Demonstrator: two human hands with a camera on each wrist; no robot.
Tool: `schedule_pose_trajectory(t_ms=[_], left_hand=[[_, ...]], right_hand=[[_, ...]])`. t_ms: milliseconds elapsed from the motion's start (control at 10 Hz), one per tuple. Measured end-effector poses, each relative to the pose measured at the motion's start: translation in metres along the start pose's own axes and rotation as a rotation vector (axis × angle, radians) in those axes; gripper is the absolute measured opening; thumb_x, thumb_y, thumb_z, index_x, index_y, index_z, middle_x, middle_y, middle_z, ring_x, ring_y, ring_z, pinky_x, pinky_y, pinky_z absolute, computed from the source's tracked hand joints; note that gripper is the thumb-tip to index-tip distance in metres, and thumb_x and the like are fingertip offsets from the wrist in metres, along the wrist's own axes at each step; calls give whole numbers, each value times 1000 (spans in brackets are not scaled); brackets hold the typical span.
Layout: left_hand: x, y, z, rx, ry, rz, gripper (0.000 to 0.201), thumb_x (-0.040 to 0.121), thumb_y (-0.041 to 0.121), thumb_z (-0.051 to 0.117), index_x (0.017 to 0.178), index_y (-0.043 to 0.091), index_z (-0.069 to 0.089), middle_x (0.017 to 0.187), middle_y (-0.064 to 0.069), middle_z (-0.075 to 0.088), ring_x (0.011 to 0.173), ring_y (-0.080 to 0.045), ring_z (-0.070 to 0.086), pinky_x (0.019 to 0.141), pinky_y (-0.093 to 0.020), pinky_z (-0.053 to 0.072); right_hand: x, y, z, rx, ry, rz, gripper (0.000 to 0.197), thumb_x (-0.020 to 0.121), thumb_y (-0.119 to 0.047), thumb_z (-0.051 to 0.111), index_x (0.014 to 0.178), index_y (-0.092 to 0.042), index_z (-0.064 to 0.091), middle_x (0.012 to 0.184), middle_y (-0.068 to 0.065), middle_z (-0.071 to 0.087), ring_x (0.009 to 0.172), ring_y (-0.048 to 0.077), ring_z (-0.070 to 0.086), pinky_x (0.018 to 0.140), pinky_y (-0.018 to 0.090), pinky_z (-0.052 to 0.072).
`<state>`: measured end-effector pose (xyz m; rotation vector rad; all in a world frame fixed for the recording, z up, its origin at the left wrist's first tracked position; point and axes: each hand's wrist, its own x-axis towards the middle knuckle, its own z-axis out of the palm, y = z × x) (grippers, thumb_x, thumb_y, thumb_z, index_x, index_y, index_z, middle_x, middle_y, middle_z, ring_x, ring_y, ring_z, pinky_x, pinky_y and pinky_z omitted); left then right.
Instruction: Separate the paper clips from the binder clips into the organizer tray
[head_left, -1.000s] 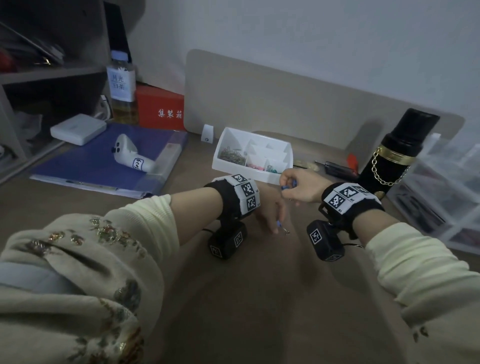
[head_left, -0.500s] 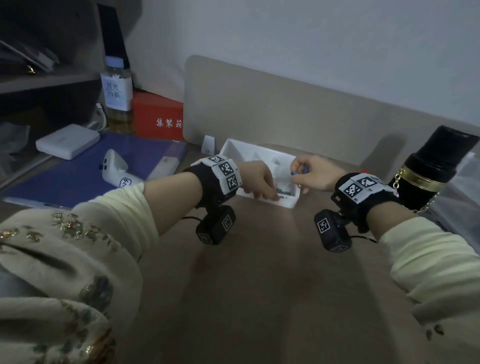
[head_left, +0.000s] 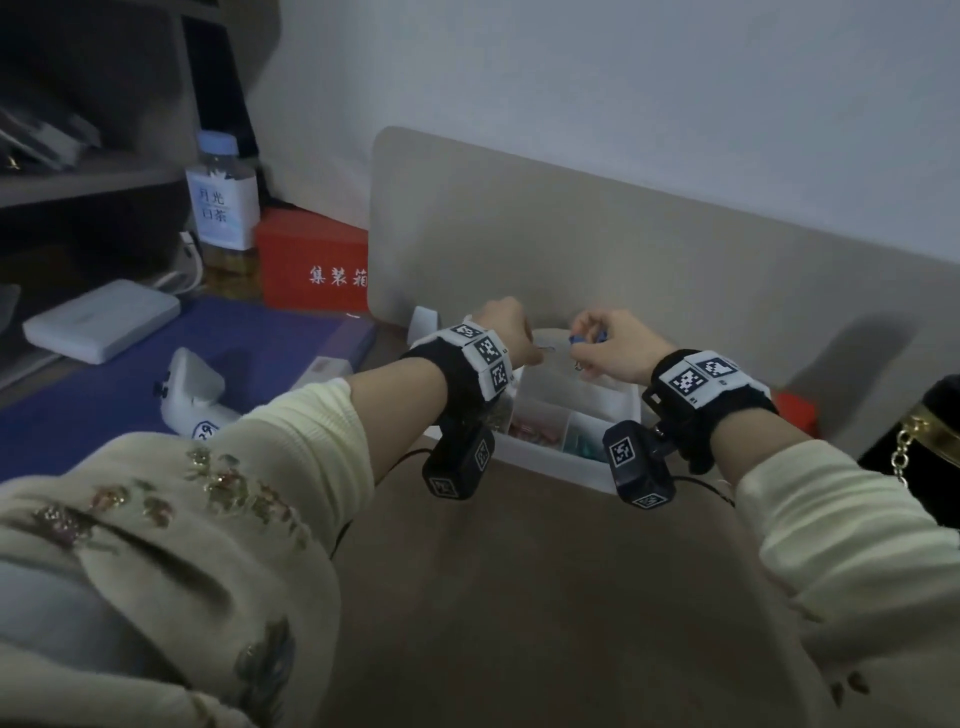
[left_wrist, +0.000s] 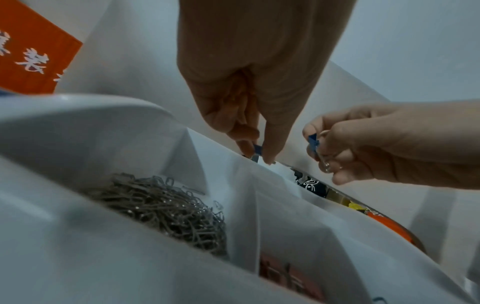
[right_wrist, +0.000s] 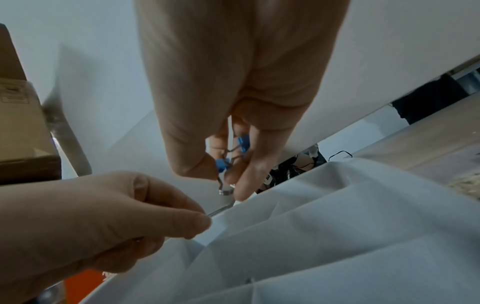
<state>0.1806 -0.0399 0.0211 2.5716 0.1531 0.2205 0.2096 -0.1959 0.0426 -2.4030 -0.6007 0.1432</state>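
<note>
Hands are both above the organizer tray (head_left: 545, 457). I see my right hand (head_left: 618, 348) pinching blue binder clips (right_wrist: 242, 143) between thumb and fingers, and my left hand (head_left: 506, 332) pinching one small blue clip (left_wrist: 257, 148). Paper clips (left_wrist: 166, 207) lie heaped in the tray's left compartment.

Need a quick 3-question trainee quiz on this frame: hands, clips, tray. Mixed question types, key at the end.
1. True or false: the right hand holds blue binder clips.
2. Which tray compartment holds the silver paper clips: A) the near-left one, B) the far-right one?
3. Fill in: both hands hover above the white ____.

Key:
1. True.
2. A.
3. Organizer tray; the left hand pinches a small blue clip over it.
</note>
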Motion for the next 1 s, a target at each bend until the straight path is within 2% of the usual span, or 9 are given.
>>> schedule_pose_trajectory(t_ms=[100, 200, 300, 400, 500, 700, 800, 900, 1000], left_hand=[[2, 3, 12, -17, -33, 18, 31, 80, 32, 72, 103, 11, 71, 103, -6, 69, 96, -22, 65, 78, -27, 49], [0, 0, 24, -61, -66, 20, 31, 79, 24, 74, 105, 7, 69, 104, -9, 70, 96, -24, 66, 86, -33, 54], [-3, -2, 25, -58, -64, 43, 22, 80, 22, 71, 97, 9, 70, 96, -7, 70, 93, -22, 66, 79, -30, 54], [-7, -2, 21, -93, -69, 41, 30, 78, 23, 71, 105, 9, 71, 100, -7, 70, 92, -20, 65, 75, -27, 52], [-9, -3, 22, -109, -65, 30, 31, 78, 20, 69, 106, 7, 70, 100, -9, 70, 93, -22, 66, 77, -29, 54], [-17, 0, 19, -125, -56, 20, 23, 81, 18, 66, 99, 5, 68, 95, -11, 68, 90, -27, 67, 73, -29, 54], [-20, 3, 17, -113, -73, 24, 22, 82, 17, 64, 99, 4, 68, 97, -12, 68, 95, -26, 65, 75, -29, 51], [-21, 4, 17, -109, -78, 24, 30, 85, 20, 61, 110, 5, 67, 109, -11, 67, 102, -24, 63, 85, -30, 51], [-26, 7, 15, -114, -102, 7, 35, 88, 25, 59, 117, 8, 65, 116, -8, 65, 107, -22, 61, 89, -29, 50]], right_hand=[[9, 5, 0, -16, 18, 8, 11, 87, -5, 58, 95, -10, 53, 73, 3, 53, 58, 14, 59, 68, 31, 54], [14, 6, 3, 15, 41, -5, 14, 86, -1, 58, 98, -9, 53, 75, 3, 51, 57, 12, 57, 59, 17, 52], [17, 6, 13, -18, 45, -37, 18, 86, 1, 57, 103, -6, 58, 88, 8, 57, 65, 16, 56, 55, 8, 46], [17, 7, 23, -96, -32, -71, 30, 87, 2, 54, 116, -1, 59, 107, 10, 61, 89, 17, 55, 59, 5, 40], [18, 8, 27, -159, -112, -98, 37, 88, 4, 50, 122, -6, 59, 116, 3, 61, 106, 14, 54, 79, 11, 35], [17, 5, 26, -117, -184, -93, 39, 85, 8, 46, 117, -11, 60, 122, 5, 61, 118, 21, 54, 97, 26, 41], [11, 0, 24, -148, -207, -92, 38, 87, 9, 46, 119, -7, 58, 126, 8, 59, 120, 22, 52, 95, 23, 38], [6, -1, 23, -226, -193, -94, 36, 87, 3, 51, 120, -9, 57, 125, 9, 60, 118, 24, 54, 99, 28, 39], [5, 2, 22, -248, -186, -87, 35, 87, -1, 54, 121, -10, 57, 126, 9, 60, 119, 24, 54, 104, 34, 40]])
